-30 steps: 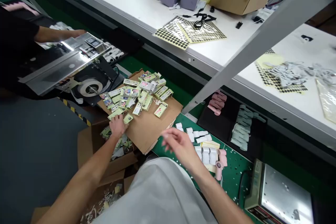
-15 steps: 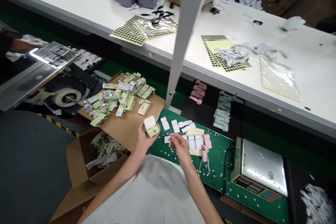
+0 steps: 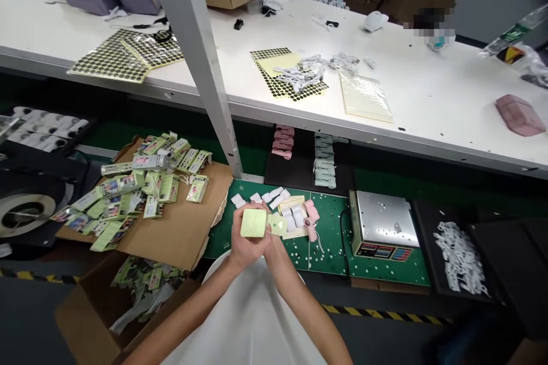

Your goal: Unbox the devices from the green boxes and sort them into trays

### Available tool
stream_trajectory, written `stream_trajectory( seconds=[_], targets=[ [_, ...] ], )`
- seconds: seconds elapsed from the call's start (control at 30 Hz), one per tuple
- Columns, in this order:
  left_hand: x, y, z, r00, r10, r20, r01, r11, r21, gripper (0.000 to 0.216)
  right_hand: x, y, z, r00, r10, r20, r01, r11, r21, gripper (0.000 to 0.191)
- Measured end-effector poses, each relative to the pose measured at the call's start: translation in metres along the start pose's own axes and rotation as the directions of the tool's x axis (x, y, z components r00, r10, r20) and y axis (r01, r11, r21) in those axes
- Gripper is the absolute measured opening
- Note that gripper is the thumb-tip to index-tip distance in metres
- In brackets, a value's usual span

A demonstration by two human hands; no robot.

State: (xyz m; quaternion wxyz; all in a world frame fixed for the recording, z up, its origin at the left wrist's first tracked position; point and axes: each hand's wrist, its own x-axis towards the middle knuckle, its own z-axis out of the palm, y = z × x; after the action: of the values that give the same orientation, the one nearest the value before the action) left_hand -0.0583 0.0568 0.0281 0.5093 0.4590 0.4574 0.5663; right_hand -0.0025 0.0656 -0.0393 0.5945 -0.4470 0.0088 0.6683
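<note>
Both my hands meet in front of my chest around a small pale green box (image 3: 253,222) with an open flap. My left hand (image 3: 242,245) grips it from below and the left. My right hand (image 3: 270,242) is closed on its right side, by the flap. Just beyond lies a green mat (image 3: 334,251) with white and pink cylindrical pieces (image 3: 295,217). To the left, a cardboard sheet (image 3: 180,234) carries a heap of flat green boxes (image 3: 141,188).
A silver scale (image 3: 383,228) sits right of the mat. A grey post (image 3: 201,63) rises from the mat's far edge. An open carton (image 3: 85,319) of more boxes stands lower left. Black trays hold pink rolls (image 3: 282,142), pale rolls (image 3: 324,162) and white parts (image 3: 460,248). A white bench (image 3: 428,97) lies beyond.
My left hand left the heap with a green box and came to the centre. My right hand moved from the white pieces onto the box. The view swung to the right.
</note>
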Motion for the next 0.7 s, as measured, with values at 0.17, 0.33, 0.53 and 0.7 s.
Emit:
stream_trajectory(
  seconds=[0.17,0.33,0.53,0.7],
  targets=[
    [0.012,0.006,-0.002,0.998,0.043,-0.043,-0.043,0.999,0.016,0.052,0.002,-0.002,-0.010,0.973,0.163,0.161,-0.152,0.985,-0.078,0.044],
    [0.011,0.009,-0.013,0.992,0.107,-0.071,-0.106,0.994,0.020,0.049,-0.005,-0.006,-0.012,0.963,0.206,0.172,-0.195,0.978,-0.077,0.043],
    [0.015,0.010,-0.027,0.965,0.249,-0.077,-0.228,0.950,0.211,0.037,-0.011,-0.006,0.000,0.912,0.333,0.238,-0.358,0.931,0.069,0.032],
    [0.035,0.013,-0.038,0.957,0.186,-0.222,-0.129,0.960,0.248,0.035,-0.012,-0.011,0.012,0.889,0.412,0.201,-0.432,0.899,0.066,0.032]
  ],
)
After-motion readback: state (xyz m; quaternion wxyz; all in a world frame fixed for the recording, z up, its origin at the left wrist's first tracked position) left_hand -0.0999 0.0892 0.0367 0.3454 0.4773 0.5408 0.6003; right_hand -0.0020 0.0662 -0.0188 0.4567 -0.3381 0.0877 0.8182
